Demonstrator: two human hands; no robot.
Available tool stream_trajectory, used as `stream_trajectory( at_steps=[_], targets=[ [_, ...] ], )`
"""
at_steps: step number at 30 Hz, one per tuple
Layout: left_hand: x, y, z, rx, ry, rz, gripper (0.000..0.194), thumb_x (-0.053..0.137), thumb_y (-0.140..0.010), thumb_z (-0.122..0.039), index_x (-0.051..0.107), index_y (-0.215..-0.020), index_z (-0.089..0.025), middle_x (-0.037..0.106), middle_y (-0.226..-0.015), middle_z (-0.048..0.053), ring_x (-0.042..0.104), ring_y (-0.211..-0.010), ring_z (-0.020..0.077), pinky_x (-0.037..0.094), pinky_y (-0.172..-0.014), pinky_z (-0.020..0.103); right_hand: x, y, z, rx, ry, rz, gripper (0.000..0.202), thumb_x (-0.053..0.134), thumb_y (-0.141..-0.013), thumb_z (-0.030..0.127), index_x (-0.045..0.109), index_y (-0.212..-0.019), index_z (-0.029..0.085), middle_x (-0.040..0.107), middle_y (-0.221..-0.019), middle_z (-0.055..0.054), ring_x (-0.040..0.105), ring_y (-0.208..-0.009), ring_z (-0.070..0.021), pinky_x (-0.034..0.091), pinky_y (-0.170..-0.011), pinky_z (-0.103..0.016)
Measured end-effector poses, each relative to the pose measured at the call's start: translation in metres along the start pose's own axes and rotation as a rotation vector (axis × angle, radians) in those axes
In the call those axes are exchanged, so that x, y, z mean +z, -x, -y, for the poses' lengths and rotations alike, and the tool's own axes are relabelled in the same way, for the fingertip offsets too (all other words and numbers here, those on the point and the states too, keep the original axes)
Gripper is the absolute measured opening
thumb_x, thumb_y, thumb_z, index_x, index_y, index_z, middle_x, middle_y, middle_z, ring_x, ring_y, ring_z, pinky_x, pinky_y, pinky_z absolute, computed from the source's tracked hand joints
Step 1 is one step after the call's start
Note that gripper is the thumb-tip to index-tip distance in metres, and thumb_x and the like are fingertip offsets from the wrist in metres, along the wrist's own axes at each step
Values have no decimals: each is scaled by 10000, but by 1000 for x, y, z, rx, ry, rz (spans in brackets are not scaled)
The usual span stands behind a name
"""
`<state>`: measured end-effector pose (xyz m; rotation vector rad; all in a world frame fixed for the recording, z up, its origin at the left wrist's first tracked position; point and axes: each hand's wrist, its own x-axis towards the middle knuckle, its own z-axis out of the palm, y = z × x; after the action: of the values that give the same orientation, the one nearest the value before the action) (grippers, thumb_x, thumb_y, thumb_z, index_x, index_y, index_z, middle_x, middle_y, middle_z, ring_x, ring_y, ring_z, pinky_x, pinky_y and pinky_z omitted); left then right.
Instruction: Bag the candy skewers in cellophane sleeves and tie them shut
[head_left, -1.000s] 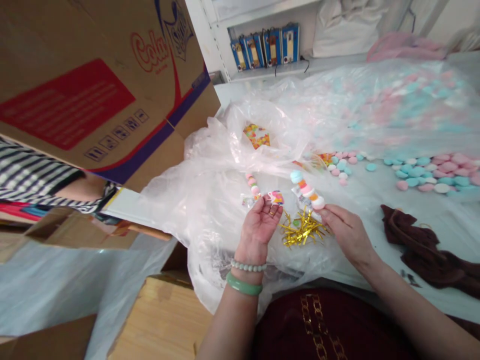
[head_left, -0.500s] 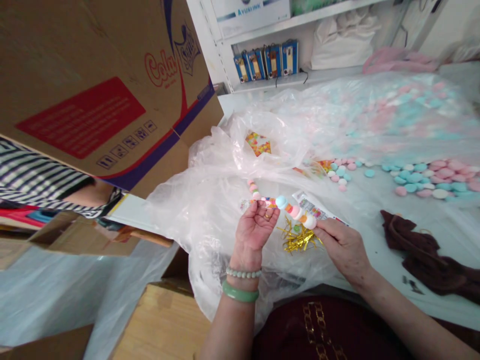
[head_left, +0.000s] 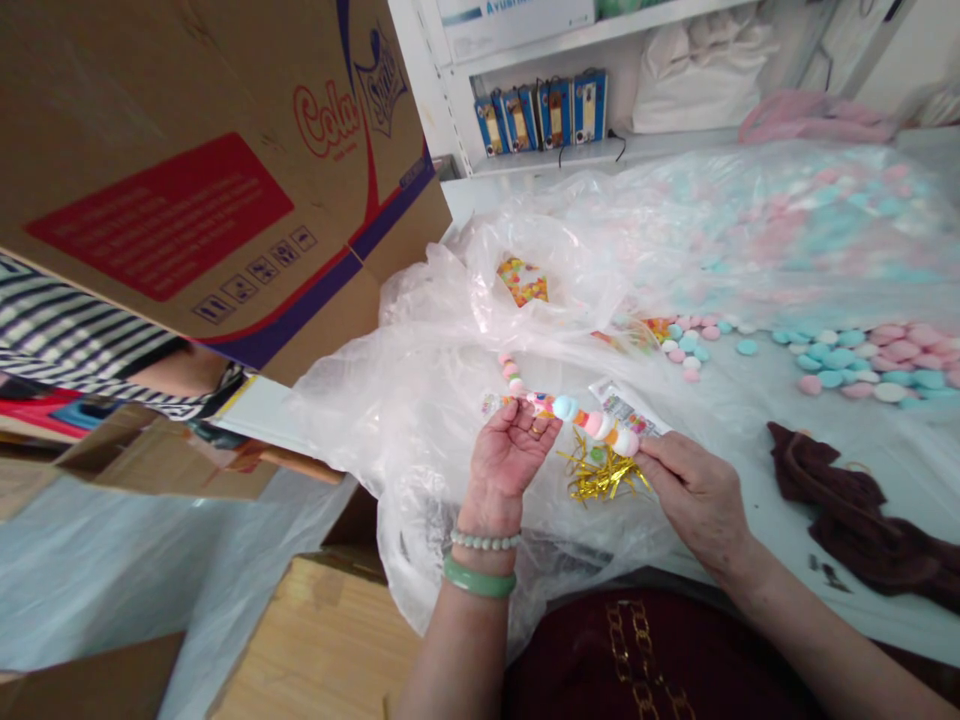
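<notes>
A string of round candies (head_left: 595, 425) in pink, white, blue and orange stretches between my two hands, over the plastic. My left hand (head_left: 514, 450), palm up, pinches it near its middle, and a short end with pink and white pieces hangs past the fingers to the upper left. My right hand (head_left: 694, 490) grips the other end by a white piece between thumb and fingers. Just below the string lies a bunch of gold tinsel ties (head_left: 600, 478). Behind it rests a small printed packet (head_left: 626, 408), partly covered by the string and my right hand.
Clear plastic bags (head_left: 427, 370) spread over the table. Loose pink, blue and white candies (head_left: 840, 357) lie at the right, near a brown cloth (head_left: 832, 490). A big cardboard box (head_left: 187, 90) stands at the left, with a person's striped sleeve (head_left: 82, 330) behind it. Shelves (head_left: 540, 50) run along the back.
My right hand has shifted slightly to the right, drawing the candy string a little straighter. My left hand keeps its hold. The view has moved slightly.
</notes>
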<state>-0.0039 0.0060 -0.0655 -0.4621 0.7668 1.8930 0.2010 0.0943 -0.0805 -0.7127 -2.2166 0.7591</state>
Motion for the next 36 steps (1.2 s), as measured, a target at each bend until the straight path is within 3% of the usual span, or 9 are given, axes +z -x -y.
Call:
stream_trajectory(
  at_steps=[8, 16, 19, 25, 29, 33, 36],
  targets=[
    [-4, -2, 1, -14, -12, 22, 284, 433, -957, -247, 620, -775, -134, 694, -681, 31, 674, -690, 160, 534, -874, 423, 1, 1, -4, 58, -43, 27, 155, 559, -902, 263, 698, -891, 195, 661, -788, -14, 601, -739, -143, 424, -671, -251],
    [-6, -1, -2, -39, 1, 30, 313, 403, -959, -218, 630, -761, -135, 726, -795, 70, 690, -892, 213, 497, -943, 475, 1, 1, -6, 57, -63, 2, 129, 577, -892, 250, 692, -868, 196, 667, -767, -7, 595, -721, -139, 433, -684, -248],
    [-6, 0, -2, -54, -14, 35, 323, 388, -962, -211, 633, -765, -136, 729, -798, 70, 693, -878, 209, 492, -947, 474, 2, 2, -7, -12, 43, -36, 138, 572, -897, 230, 699, -890, 178, 670, -783, -25, 607, -720, -141, 437, -672, -246],
    [-4, -1, 2, -31, -30, 47, 293, 392, -963, -203, 630, -805, -138, 702, -715, 40, 684, -734, 169, 516, -906, 439, -5, 1, -1, -291, 503, -182, 130, 599, -860, 148, 716, -916, 152, 684, -790, -57, 594, -715, -173, 411, -618, -278],
    [2, 2, 7, 47, -92, 19, 250, 429, -945, -168, 615, -781, -136, 685, -696, 28, 654, -652, 133, 538, -855, 379, -10, 2, 1, -367, 551, -169, 143, 596, -852, 138, 715, -926, 164, 694, -801, -55, 565, -699, -175, 420, -660, -294],
    [3, 3, 11, 193, -237, 76, 193, 496, -892, -130, 627, -751, -127, 687, -711, 44, 653, -669, 136, 544, -800, 325, -7, 3, -4, -252, 432, -101, 170, 556, -872, 186, 718, -923, 192, 693, -810, -66, 580, -742, -181, 425, -704, -296],
    [-2, 0, 13, 267, -328, 136, 107, 576, -833, -141, 649, -759, -117, 694, -749, 52, 662, -716, 150, 541, -778, 308, -4, 1, -5, 7, 173, -21, 193, 542, -885, 282, 712, -837, 203, 685, -790, -53, 595, -745, -182, 426, -701, -294]
  ],
)
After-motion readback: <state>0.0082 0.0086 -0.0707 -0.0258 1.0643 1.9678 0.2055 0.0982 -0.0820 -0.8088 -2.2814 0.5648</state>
